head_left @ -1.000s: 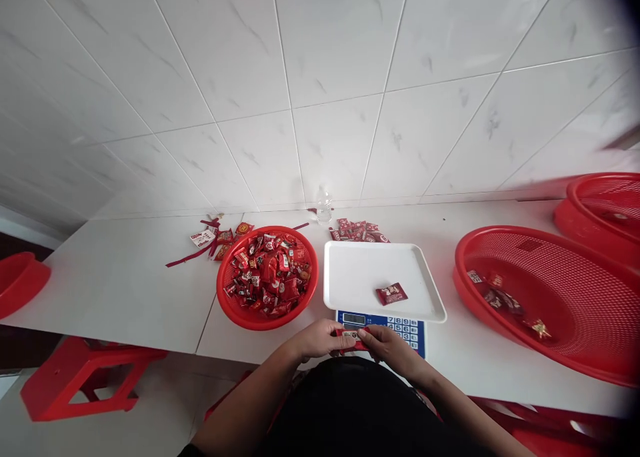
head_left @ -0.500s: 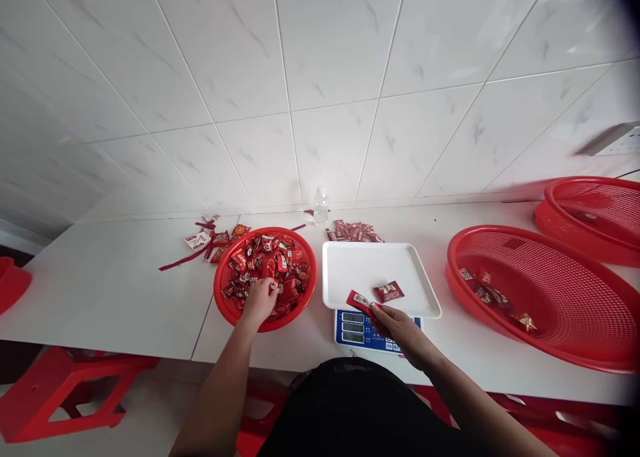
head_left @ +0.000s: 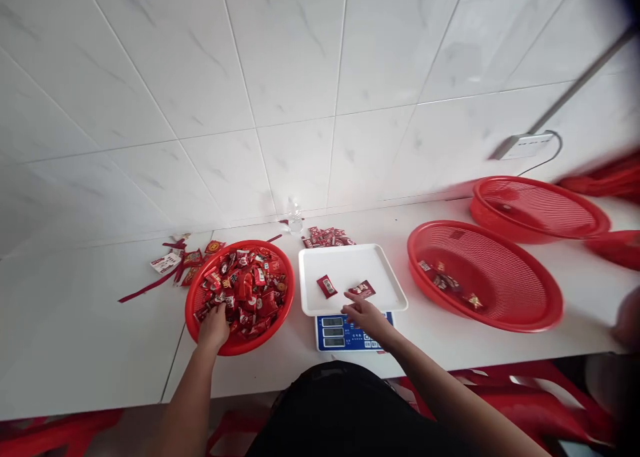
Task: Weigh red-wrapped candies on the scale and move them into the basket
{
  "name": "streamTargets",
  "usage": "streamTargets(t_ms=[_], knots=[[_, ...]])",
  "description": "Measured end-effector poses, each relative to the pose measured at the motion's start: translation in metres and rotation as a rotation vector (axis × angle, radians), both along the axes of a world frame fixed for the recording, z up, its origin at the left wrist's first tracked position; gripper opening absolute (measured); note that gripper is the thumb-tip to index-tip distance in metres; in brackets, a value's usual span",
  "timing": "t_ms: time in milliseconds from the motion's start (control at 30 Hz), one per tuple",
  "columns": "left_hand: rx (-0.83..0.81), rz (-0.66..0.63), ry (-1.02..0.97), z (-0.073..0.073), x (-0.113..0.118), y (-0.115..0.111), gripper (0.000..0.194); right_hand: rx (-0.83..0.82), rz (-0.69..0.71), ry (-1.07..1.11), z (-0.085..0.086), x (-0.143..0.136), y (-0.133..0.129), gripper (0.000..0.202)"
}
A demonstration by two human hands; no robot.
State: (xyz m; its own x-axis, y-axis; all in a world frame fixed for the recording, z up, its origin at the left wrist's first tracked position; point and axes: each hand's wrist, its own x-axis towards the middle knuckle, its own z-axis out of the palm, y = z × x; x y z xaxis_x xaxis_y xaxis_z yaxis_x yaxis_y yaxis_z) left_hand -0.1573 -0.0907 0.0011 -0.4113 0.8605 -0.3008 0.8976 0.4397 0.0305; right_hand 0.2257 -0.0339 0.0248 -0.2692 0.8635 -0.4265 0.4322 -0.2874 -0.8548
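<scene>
My left hand [head_left: 214, 327] reaches into a round red basket [head_left: 286, 310] heaped with wrapped candies [head_left: 245, 287]. Its fingertips are down among the wrappers, so their grip is hidden. Over the front edge of the white scale tray [head_left: 345, 260], my right hand [head_left: 365, 314] is open and empty, its index finger stretched out towards a dark red candy packet [head_left: 363, 289]. Whether the finger touches that packet, I cannot tell. Another red packet [head_left: 327, 286] with a pale label lies on the tray's left half. Below the tray shows the blue panel of the digital scale [head_left: 334, 332].
A clear plastic bottle [head_left: 295, 216] stands by the wall, near a pile of red packets [head_left: 327, 237]. To the left lie ribbons, loose packets and a white card [head_left: 166, 262]. Large red baskets [head_left: 520, 280] stand on the right. At the right edge, a blurred person's hand [head_left: 627, 317] shows.
My right hand has let go of the red packet, which now lies on the tray. My left hand has shifted towards the left side of the candy basket. The view has turned right.
</scene>
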Motion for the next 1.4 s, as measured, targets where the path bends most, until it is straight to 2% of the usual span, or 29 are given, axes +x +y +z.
streamTargets(t_ms=[100,167,267,433,600,733,800,900,1000,1067,1133,1233,1300,1400], knots=[[-0.036,0.005,-0.011,-0.001,-0.001,0.002,0.050,0.297,0.058,-0.398,-0.008,0.009,0.001,0.046],[-0.049,0.000,-0.014,-0.001,-0.001,0.002,0.047,0.400,0.105,-0.626,-0.013,0.014,0.003,0.045],[-0.046,-0.016,-0.016,0.002,0.002,0.003,0.043,0.394,0.184,-0.783,-0.019,0.018,0.011,0.045],[-0.026,-0.048,-0.059,0.007,0.006,0.003,0.036,0.334,0.277,-0.795,-0.015,0.012,0.027,0.050],[0.075,0.012,-0.190,0.012,0.011,0.001,0.036,0.349,0.288,-0.713,-0.006,0.003,0.016,0.051],[0.230,0.079,-0.395,0.028,0.032,0.003,0.028,0.330,0.288,-0.618,0.001,-0.003,-0.006,0.049],[0.294,0.105,-0.611,0.039,0.053,0.005,0.025,0.322,0.270,-0.537,0.007,-0.006,-0.016,0.047],[0.369,0.210,-1.140,0.054,0.092,0.008,0.036,0.289,0.232,-0.317,0.019,-0.013,-0.029,0.044],[0.365,0.358,-1.598,0.068,0.131,0.011,0.039,0.181,0.238,-0.038,0.035,-0.021,-0.037,0.042],[0.318,0.397,-1.790,0.076,0.153,0.011,0.036,0.115,0.265,0.128,0.046,-0.025,-0.040,0.042],[0.281,0.389,-1.892,0.084,0.170,0.010,0.033,0.080,0.277,0.264,0.055,-0.028,-0.041,0.042],[0.237,0.322,-1.934,0.093,0.187,0.007,0.030,0.052,0.234,0.379,0.064,-0.029,-0.041,0.040],[0.241,0.280,-1.915,0.096,0.193,0.004,0.030,0.075,0.183,0.346,0.066,-0.029,-0.041,0.038],[0.297,0.283,-1.868,0.097,0.196,0.001,0.030,0.182,0.102,0.189,0.068,-0.027,-0.039,0.037]])
